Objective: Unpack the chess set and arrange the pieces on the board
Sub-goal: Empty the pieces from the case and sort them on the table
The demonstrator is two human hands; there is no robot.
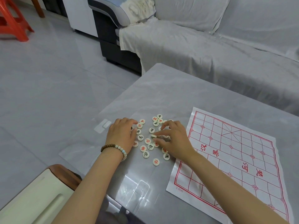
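Observation:
Several round cream chess pieces (146, 154) with red or black characters lie scattered on the grey table, left of the board. The paper board (234, 159), white with a red grid, lies flat at the right with nothing on it. My left hand (122, 135), with a bead bracelet at the wrist, rests palm down on the left side of the pile, fingers curled over a few pieces. My right hand (174, 139) is over the right side of the pile and pinches one cream piece (154, 135) on edge between thumb and forefinger.
A clear plastic box lid (103, 126) lies left of the pile; another clear tray (140, 191) sits near the front edge. A grey-covered sofa (210, 46) stands behind the table (161, 94). A cream chair (40, 199) is at bottom left, a red stool (14, 18) far left.

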